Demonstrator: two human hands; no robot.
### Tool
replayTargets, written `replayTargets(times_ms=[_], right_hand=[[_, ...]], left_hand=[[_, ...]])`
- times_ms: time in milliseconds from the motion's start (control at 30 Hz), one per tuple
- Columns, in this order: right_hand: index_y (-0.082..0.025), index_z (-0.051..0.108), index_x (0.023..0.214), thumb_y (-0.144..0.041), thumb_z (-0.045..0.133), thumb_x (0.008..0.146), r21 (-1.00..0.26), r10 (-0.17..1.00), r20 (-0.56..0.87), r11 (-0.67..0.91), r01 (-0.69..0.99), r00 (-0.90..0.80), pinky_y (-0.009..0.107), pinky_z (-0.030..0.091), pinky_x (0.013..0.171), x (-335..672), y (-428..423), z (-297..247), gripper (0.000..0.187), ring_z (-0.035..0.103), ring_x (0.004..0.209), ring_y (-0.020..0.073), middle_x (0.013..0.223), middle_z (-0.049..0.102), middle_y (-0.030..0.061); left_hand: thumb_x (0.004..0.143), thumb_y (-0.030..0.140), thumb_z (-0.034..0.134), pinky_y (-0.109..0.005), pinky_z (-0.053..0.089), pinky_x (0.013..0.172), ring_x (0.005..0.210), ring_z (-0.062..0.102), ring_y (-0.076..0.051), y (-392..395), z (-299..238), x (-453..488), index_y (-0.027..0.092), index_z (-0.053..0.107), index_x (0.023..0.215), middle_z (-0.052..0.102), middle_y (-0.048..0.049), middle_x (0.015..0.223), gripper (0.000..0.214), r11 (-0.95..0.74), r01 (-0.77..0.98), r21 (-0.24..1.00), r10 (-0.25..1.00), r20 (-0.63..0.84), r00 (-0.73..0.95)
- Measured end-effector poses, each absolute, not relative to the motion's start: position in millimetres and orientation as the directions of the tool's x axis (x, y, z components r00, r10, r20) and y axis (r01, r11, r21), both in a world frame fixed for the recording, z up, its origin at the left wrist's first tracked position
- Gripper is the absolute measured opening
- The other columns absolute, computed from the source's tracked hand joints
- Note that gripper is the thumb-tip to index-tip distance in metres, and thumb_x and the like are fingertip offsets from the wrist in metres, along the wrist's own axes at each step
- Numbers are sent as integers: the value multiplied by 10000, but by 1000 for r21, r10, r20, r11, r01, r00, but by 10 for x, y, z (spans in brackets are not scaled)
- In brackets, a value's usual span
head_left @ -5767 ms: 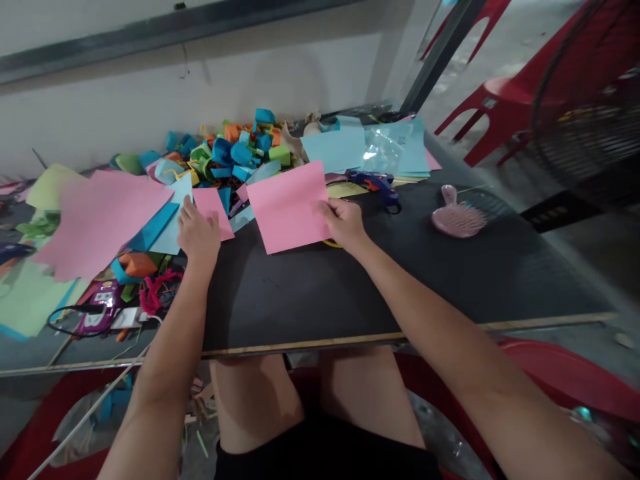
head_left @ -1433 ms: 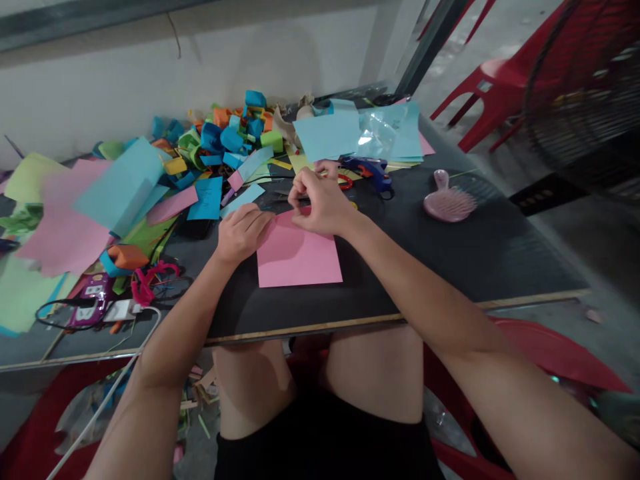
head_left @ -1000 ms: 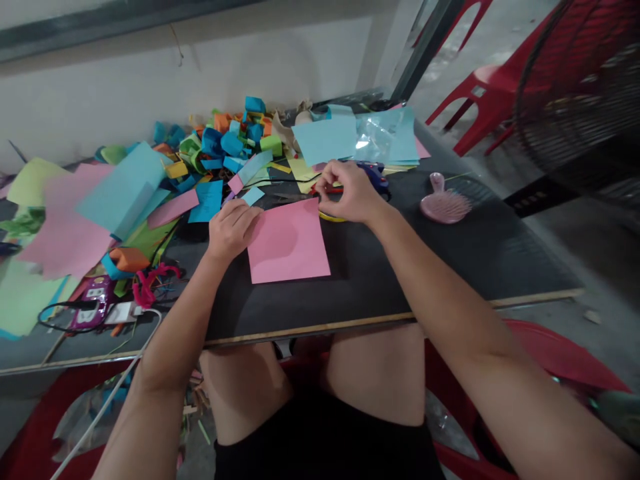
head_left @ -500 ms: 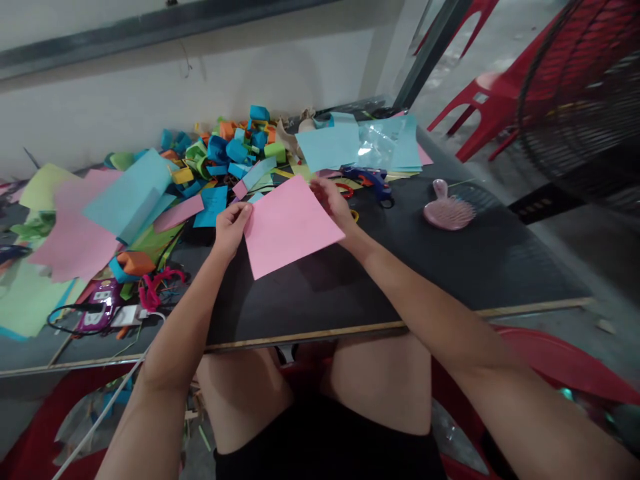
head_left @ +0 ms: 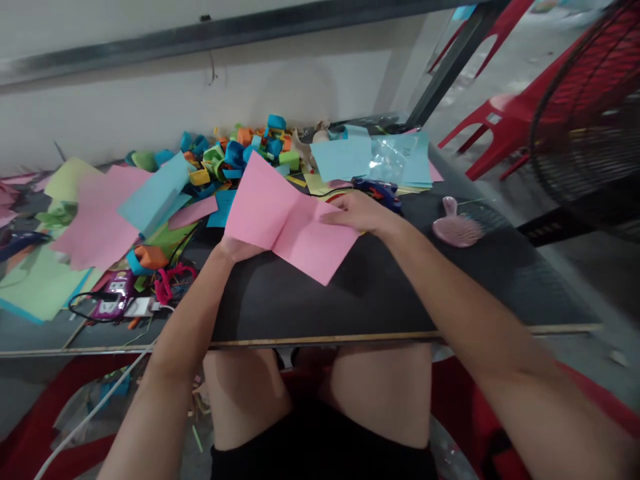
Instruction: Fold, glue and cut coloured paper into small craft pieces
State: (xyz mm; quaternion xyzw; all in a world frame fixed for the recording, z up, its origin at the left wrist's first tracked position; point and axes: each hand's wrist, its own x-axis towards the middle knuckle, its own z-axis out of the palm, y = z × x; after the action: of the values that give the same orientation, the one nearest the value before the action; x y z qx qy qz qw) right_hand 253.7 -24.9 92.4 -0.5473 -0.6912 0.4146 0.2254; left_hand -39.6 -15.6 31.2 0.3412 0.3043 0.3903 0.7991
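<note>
A pink sheet of paper point(head_left: 313, 240) is held up over the dark table, spread open with a crease down its middle. My left hand point(head_left: 241, 249) grips its lower left part from beneath, and the paper hides most of those fingers. On the right half, my right hand point(head_left: 360, 212) pinches the upper edge, its fingers lying over the front face. Behind the right hand lies a dark blue tool point(head_left: 383, 192), partly covered. Just past the sheet's left edge is a piece of blue paper point(head_left: 223, 208).
Colourful folded paper pieces point(head_left: 235, 155) are heaped against the wall. Loose coloured sheets point(head_left: 100, 213) and a purple device with a cable point(head_left: 114, 297) lie on the left. Light blue sheets point(head_left: 343, 159) are at the back. A pink hairbrush point(head_left: 457, 230) and a fan point(head_left: 590, 113) are on the right.
The pink sheet, flat before, now shows opened with a middle crease. My left hand has gone under it, and my right hand has come over its front. The view has shifted slightly.
</note>
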Motion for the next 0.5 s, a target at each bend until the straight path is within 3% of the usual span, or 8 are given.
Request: replayTargets(times_ms=[100,200,333,433,500], right_hand=[[-167,737,765,-629,759,657,-665,882,-299,82,742,-365,298,413,575,2707,-131,1144,475,587,632,178,685,674,51],[-191,760,793,-631,741,665,-543,807,-400,173,822,-434,317,430,627,2771,-74,1342,459,618,679,200,752,717,56],[-193,767,931,-651,686,696,-565,760,-408,226,794,-507,318,446,654,2752,-70,1347,521,645,731,213,847,747,56],[-171,761,1000,-630,678,703,-571,751,-390,257,780,-533,319,456,678,2700,-76,1172,553,663,807,233,922,755,73],[-170,765,1006,-587,709,689,-533,739,-387,309,788,-551,317,453,692,2657,-91,1035,527,666,831,241,915,755,69]], left_hand=[[749,792,541,-576,417,1100,1379,473,-371,-192,340,-356,260,627,1250,636,-68,1368,736,488,-349,800,775,-213,596],[697,897,465,-586,405,1101,1395,449,-397,-188,409,-359,235,611,1270,644,-96,1350,888,397,-370,840,817,-141,559],[648,991,315,-537,403,1117,1407,445,-364,-121,645,-541,223,583,1329,612,-114,1389,1061,130,-403,906,887,76,456],[594,979,445,-497,422,1104,1393,470,-331,-34,791,-752,269,618,1291,579,-102,1434,1010,-137,-368,920,862,294,414],[624,873,599,-476,445,1076,1338,527,-321,16,802,-805,276,677,1197,603,-98,1406,832,-248,-210,946,833,319,453]])
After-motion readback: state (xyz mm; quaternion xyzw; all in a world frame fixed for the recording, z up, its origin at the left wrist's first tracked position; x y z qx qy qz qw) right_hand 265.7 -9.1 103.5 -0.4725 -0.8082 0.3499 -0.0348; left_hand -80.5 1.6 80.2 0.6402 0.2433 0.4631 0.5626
